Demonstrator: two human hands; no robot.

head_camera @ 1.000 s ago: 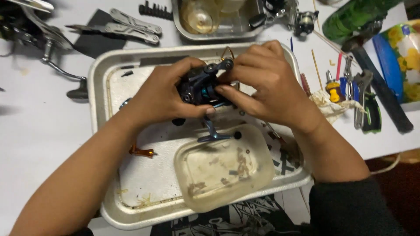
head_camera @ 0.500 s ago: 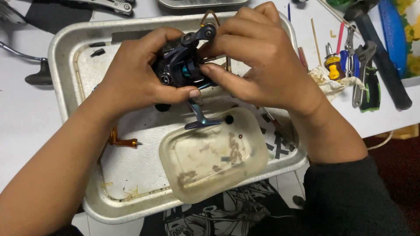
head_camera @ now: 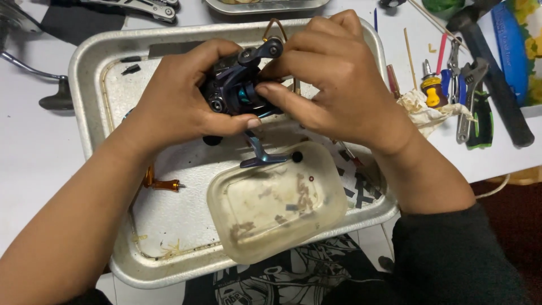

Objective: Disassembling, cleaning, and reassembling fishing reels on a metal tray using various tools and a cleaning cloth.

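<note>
Together, left hand (head_camera: 180,104) and right hand (head_camera: 333,73) clasped the dark fishing reel (head_camera: 237,90) — fingers curled tight around it — above the metal tray (head_camera: 84,68).

Your left hand (head_camera: 175,107) and right hand (head_camera: 339,79) cover most of the dark fishing reel (head_camera: 237,90), and the top edge cuts off the pliers (head_camera: 141,7).

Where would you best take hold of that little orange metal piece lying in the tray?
Probably by its straight shaft, pinched from above. The orange metal piece lies flat on the metal tray, apart from other parts, beside the left hand forearm, so its long sides are open while its bent end sits partly hidden.
</note>
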